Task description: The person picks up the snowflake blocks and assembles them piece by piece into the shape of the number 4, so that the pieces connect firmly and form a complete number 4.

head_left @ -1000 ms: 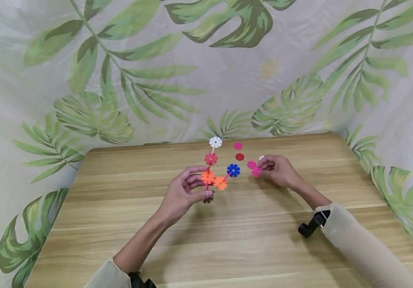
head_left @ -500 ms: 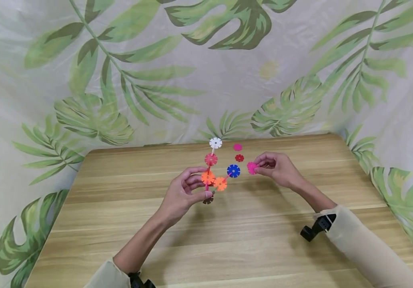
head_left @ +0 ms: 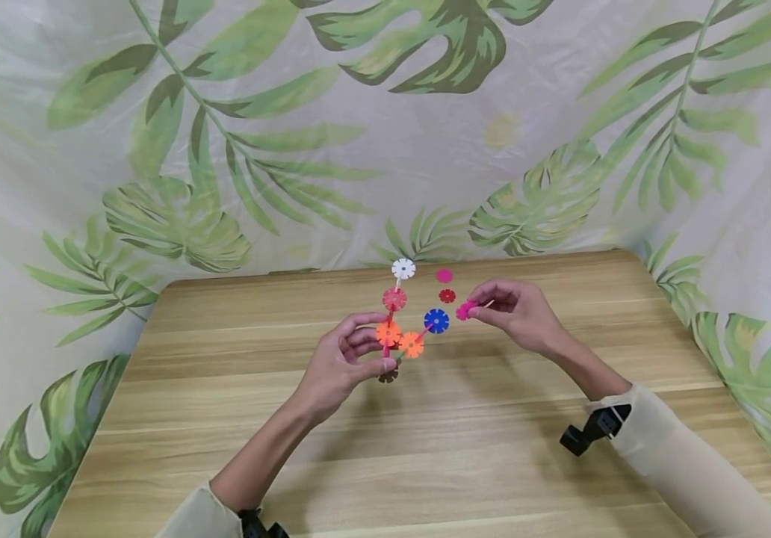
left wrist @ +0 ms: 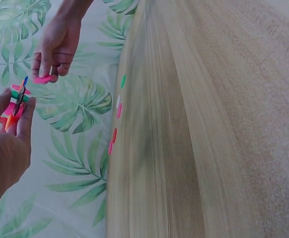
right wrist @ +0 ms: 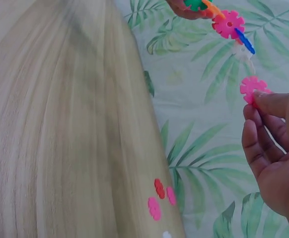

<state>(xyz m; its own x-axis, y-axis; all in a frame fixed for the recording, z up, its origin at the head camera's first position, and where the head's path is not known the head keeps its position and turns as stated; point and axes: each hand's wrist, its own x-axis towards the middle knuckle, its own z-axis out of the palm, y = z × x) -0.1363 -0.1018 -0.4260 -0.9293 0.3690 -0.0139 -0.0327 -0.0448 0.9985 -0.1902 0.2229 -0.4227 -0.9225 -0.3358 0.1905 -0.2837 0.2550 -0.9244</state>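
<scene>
Left hand (head_left: 337, 366), fingers curled, grips a chain of joined discs (head_left: 388, 333). Right hand (head_left: 518, 314) pinches a pink disc (head_left: 465, 311), not yet joined, at two o'clock from the blue disc (head_left: 436, 321). Unjoined on the table (head_left: 426, 463): loose discs (head_left: 447, 296) toward one o'clock.

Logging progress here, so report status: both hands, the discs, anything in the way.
Left hand holds linked discs. Right hand pinches pink disc, apart from the chain's blue disc. Head view: nothing shows between those two discs.
</scene>
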